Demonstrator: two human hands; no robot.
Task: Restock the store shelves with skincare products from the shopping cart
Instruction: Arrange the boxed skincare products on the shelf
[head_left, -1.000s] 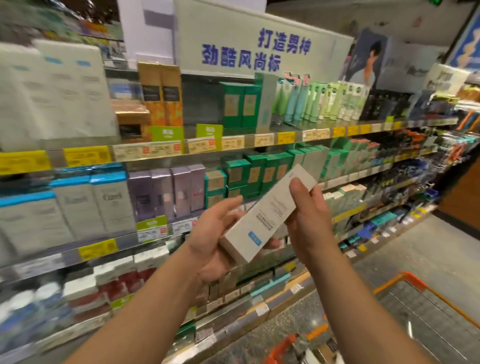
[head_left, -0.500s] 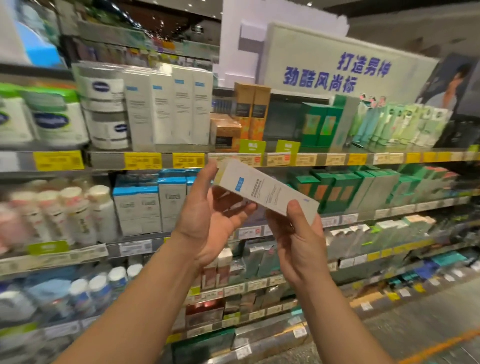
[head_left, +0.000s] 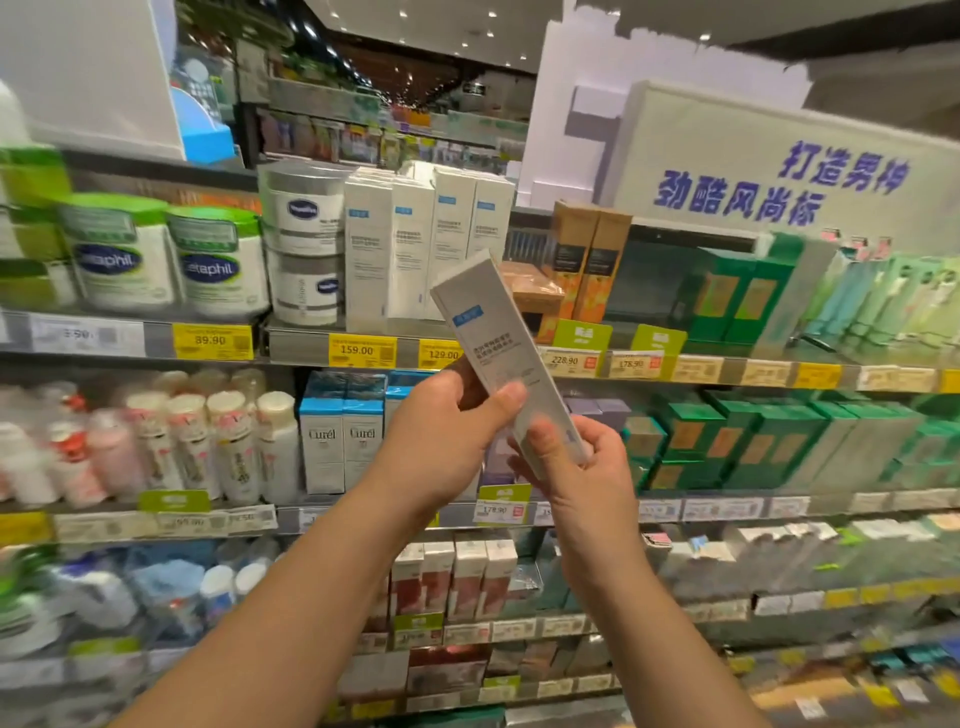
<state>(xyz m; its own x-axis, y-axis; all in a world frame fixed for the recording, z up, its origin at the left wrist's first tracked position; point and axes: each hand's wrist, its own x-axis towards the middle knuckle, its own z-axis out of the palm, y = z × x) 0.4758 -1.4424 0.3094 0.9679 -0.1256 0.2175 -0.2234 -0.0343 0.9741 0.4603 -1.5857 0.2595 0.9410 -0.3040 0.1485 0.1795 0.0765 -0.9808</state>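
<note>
box: long white carton (head_left: 501, 358) with a small blue label, held up in front of the shelves, tilted so the top leans left

left hand: left hand (head_left: 447, 441) wrapped around the carton's middle, thumb pressed on the front face

right hand: right hand (head_left: 582, 467) pinching the bottom end, fingers curled round it

where it's at: top of the carton sits right in front of the row of matching white boxes (head_left: 415, 244) on the upper shelf (head_left: 301, 343); can't tell if it's touching them

neighbours: Vaseline jars (head_left: 306, 244) and green-lid Cetaphil tubs (head_left: 213, 260) to the left, orange boxes (head_left: 587, 260) to the right

below: Curél boxes (head_left: 340, 441) one shelf down, behind the left wrist
</note>
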